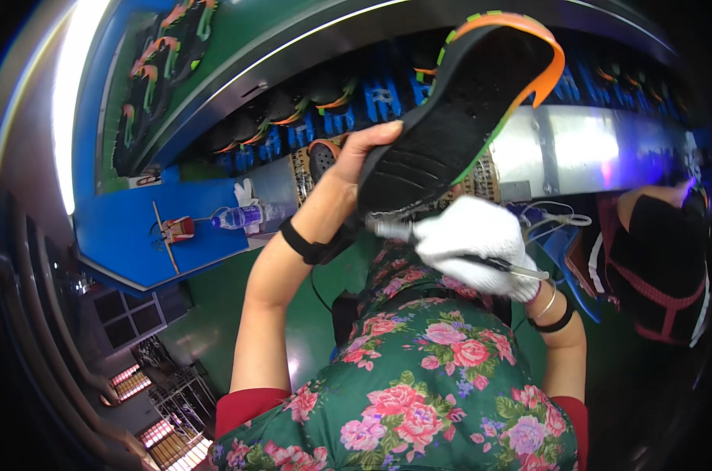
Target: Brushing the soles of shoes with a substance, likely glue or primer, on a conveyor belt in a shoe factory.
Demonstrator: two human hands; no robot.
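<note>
Shoe sole (466,118): black, with an orange and green rim; raised above the lap, underside toward the camera, heel end low and toe end high.
Left hand (356,161): bare, clamped on the heel end of the shoe sole, thumb over the edge; black wristband (305,245) on the wrist.
Right hand (473,243): in a white glove, closed around a brush (450,243); the brush tip sits at the heel edge of the shoe sole.
Step in hand: judged as brushing or coating the rim of the shoe sole near the heel.
Next move calls for: a firm left-hand hold and a controlled stroke along the rim, probably with the sole turned to expose untreated edge.
Apron (426,385): green floral, directly below both hands.
Conveyor (356,102): beyond the hands, carrying more soles on blue holders.
Blue table (136,228): to the left, with a plastic bottle (238,217).
Co-worker (662,259): seated at right, in dark clothing.
</note>
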